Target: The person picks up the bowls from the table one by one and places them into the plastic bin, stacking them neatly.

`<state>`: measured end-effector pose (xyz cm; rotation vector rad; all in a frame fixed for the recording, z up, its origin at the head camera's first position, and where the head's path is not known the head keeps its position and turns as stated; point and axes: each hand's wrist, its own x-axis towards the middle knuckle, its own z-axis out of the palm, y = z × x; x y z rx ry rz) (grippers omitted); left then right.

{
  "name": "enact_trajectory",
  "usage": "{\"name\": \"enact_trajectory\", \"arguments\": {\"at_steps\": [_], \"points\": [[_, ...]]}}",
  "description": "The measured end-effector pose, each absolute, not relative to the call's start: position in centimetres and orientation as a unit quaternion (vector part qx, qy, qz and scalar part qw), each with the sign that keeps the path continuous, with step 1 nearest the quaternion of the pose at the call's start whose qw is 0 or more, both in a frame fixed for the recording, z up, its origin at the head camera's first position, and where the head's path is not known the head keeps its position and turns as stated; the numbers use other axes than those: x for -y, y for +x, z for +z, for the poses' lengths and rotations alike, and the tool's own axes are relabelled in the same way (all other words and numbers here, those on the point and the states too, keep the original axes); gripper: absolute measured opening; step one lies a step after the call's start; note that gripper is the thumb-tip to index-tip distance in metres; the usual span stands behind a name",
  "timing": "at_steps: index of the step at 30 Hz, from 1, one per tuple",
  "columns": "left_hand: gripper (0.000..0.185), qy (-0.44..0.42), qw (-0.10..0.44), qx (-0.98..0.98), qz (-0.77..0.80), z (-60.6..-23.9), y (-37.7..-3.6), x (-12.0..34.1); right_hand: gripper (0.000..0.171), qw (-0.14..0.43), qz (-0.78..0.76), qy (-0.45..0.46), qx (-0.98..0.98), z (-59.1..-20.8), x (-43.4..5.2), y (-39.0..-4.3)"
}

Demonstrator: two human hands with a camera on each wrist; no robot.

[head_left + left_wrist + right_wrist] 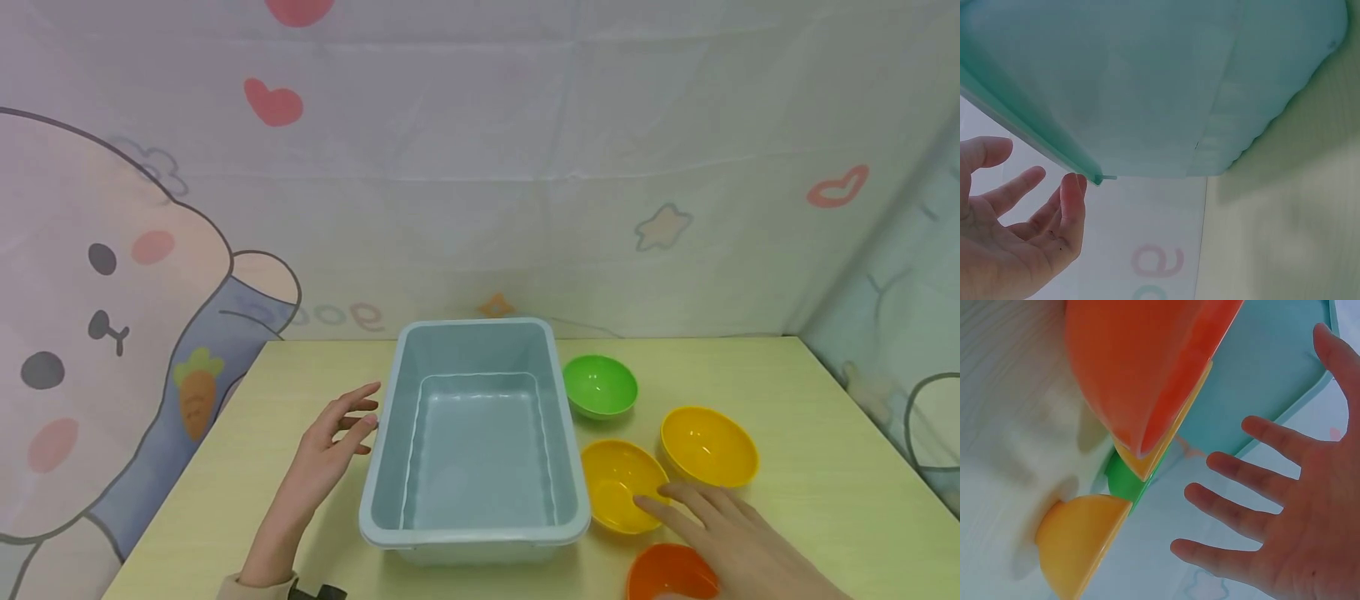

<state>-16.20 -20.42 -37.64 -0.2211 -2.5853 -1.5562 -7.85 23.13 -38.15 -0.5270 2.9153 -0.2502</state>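
A pale blue plastic basin (480, 535) stands in the middle of the table. Beside its left rim is my left hand (330, 446), fingers relaxed and slightly bent, holding nothing; the left wrist view has its fingertips right at the rim. My right hand (731, 533) hovers with spread fingers over the bowls on the right, its grasp empty. Under it lies an orange bowl (663, 575), partly covered by the hand. One yellow bowl (618, 487) sits against the basin's right side in this view, and another yellow bowl (708, 446) is farther right. A green bowl (600, 386) stands behind them.
The light wooden table (795, 400) ends at a printed cloth backdrop (465, 167) with hearts and a cartoon bear. Another cloth (915, 333) hangs along the right side. A dark strap (318, 592) shows at my left wrist.
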Motion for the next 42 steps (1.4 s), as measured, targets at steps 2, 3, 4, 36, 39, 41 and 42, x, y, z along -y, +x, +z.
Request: {"name": "enact_trajectory", "arguments": {"at_steps": [2,3,4,36,39,41,42], "points": [[0.043,-0.073,0.055,0.851,-0.517,-37.6,-16.2,20.5,0.099,0.084,-0.084,-0.19,-0.975,-38.3,-23.2,-7.9],[0.043,-0.073,0.053,0.85,-0.519,-37.6,-16.2,20.5,0.098,0.083,-0.084,-0.197,-0.973,-38.4,-23.3,-7.9],[0.042,-0.074,0.052,0.849,-0.521,-37.6,-16.2,20.6,0.098,0.086,-0.084,-0.202,-0.972,-38.5,-23.3,-7.9],[0.046,-0.051,-0.059,0.769,-0.634,-37.0,-16.1,20.7,0.081,0.193,-0.106,-0.196,-0.956,-40.9,-23.0,-7.6],[0.047,-0.048,-0.07,0.763,-0.641,-36.9,-16.1,20.8,0.081,0.205,-0.111,-0.186,-0.955,-41.0,-22.9,-7.5],[0.048,-0.046,-0.079,0.758,-0.646,-36.9,-16.1,20.9,0.079,0.21,-0.114,-0.184,-0.953,-41.1,-22.9,-7.5],[0.048,-0.047,-0.082,0.754,-0.65,-36.9,-16.1,20.9,0.078,0.21,-0.115,-0.184,-0.953,-41.1,-22.8,-7.5]]}}
